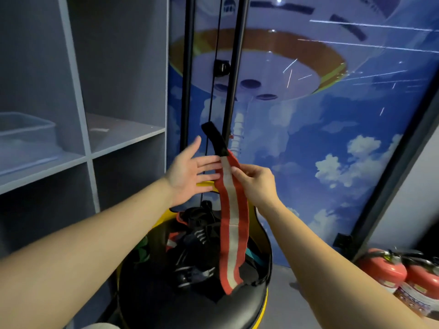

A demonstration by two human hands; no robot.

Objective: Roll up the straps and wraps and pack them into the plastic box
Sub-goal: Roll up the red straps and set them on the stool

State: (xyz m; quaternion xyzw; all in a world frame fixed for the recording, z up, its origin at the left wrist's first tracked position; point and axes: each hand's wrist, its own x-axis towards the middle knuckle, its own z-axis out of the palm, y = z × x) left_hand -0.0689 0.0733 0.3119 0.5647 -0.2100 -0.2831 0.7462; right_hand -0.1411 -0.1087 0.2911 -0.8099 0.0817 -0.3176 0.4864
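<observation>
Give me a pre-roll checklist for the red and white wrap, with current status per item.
1. Right hand pinches the red and white wrap near its top: ok.
2. Left hand gripping the wrap: not ok, fingers straight, only at its edge.
3. Wrap hangs straight, untwisted: ok.
4. Black end tab free above the hands: ok.
5. Lower end clear of the strap pile: cannot tell.
6. Plastic box on the shelf, ready: ok.
</observation>
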